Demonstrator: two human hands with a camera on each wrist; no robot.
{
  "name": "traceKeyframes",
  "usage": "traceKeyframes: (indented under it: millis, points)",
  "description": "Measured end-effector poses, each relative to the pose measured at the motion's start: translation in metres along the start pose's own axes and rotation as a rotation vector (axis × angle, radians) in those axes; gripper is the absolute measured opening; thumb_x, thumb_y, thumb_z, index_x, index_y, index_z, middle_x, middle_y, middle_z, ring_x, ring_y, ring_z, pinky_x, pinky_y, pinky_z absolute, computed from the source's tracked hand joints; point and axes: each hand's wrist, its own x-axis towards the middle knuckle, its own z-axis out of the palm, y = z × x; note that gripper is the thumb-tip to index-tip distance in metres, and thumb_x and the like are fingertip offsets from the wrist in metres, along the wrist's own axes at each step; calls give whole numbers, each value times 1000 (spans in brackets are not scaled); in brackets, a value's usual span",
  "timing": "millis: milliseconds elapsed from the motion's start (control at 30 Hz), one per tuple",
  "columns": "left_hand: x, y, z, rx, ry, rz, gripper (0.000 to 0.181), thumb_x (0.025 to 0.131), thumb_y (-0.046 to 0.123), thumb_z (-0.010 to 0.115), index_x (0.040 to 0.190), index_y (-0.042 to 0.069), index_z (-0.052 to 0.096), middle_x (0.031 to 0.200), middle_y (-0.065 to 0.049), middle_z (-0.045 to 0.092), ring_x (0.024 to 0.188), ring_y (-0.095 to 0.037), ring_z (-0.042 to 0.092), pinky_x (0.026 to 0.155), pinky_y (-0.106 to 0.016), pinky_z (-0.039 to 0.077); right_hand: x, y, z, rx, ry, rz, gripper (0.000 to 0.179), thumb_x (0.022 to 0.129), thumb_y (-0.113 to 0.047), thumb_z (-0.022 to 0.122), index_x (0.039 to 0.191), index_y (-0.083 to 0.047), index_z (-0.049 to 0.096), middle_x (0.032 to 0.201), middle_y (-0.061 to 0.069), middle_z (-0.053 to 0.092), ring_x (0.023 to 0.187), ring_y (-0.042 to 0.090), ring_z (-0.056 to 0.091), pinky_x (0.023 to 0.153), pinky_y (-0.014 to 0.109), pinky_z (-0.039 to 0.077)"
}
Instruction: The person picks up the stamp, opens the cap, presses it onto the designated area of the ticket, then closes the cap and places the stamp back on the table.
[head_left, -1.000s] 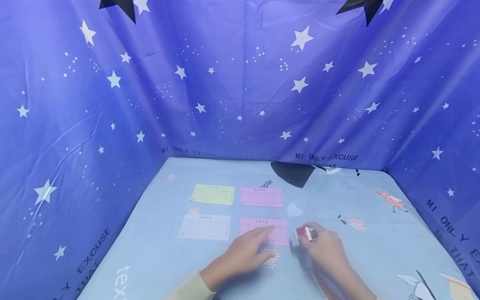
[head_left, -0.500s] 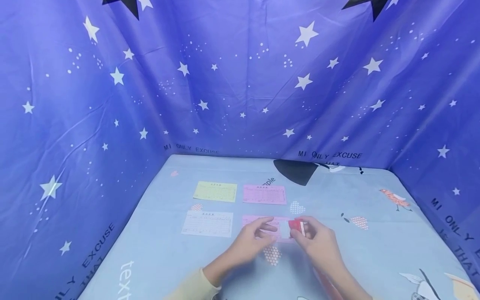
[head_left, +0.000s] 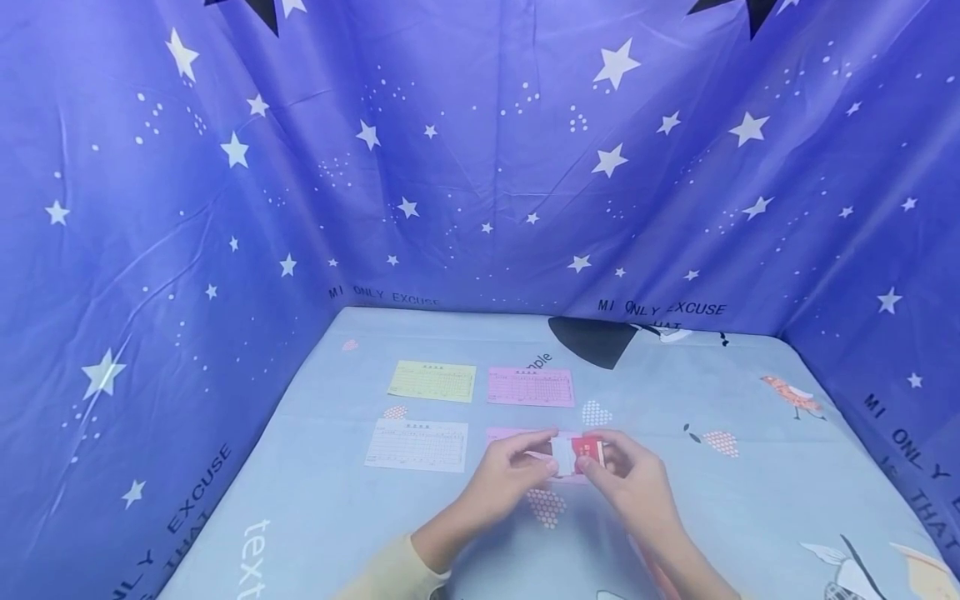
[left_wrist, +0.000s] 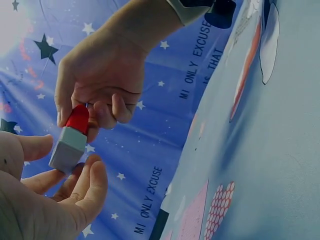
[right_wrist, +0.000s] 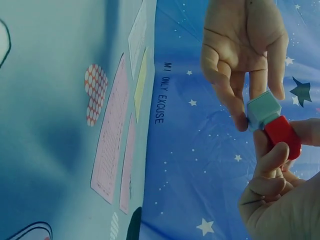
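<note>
One red-and-white block (head_left: 577,455), lower centre of frame; long axis crosswise; red end rightward, pinched by right hand (head_left: 636,479); white end within half-curled left hand (head_left: 501,475). Red-end marking illegible; curtain (head_left: 487,133) lettered "MI ONLY EXCUSE".

Left hand (head_left: 510,471), right hand (head_left: 633,475) close together, fingers bent.

The head view is bright, with a milky haze around the left hand (head_left: 504,477) and right hand (head_left: 636,472); below them, soft shadows lie toward the near edge of the table (head_left: 315,508). The wrist views are dimmer, and in the left one strong glare whitens the curtain (left_wrist: 152,135) at upper left.
</note>
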Motion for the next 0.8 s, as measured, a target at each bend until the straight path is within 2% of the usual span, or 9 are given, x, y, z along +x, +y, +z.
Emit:
traceKeyframes:
  millis: [133, 367, 667, 800]
  points:
    - [-1, 2, -1, 30, -3, 5, 44, 95, 9, 67, 138, 2, 59, 117, -14, 68, 92, -34, 73, 79, -28, 59, -2, 0, 1, 28, -11, 1, 38, 88, -12, 77, 123, -3, 66, 88, 9, 69, 74, 16, 62, 64, 25, 52]
    - [-3, 3, -3, 55, 8, 1, 43, 94, 8, 69, 135, 0, 61, 114, -15, 69, 88, -16, 73, 78, -28, 59, -3, 4, 4, 83, -38, -11, 34, 89, -9, 75, 121, -1, 66, 92, 12, 73, 78, 21, 69, 70, 29, 56]
    - [-3, 7, -5, 136, 28, -19, 43, 92, 9, 71, 133, 2, 63, 114, -12, 69, 88, -13, 71, 76, -28, 59, -1, 11, 6, 108, -74, -13, 37, 90, -10, 74, 123, 1, 64, 95, 12, 74, 73, 16, 68, 70, 28, 56]
    - [-3, 10, -6, 175, 31, -20, 43, 91, 11, 72, 132, 2, 64, 116, -9, 69, 93, -14, 70, 76, -28, 59, 1, 15, 7, 97, -90, 0, 34, 90, -8, 73, 122, -1, 65, 94, 12, 75, 73, 20, 68, 71, 31, 56]
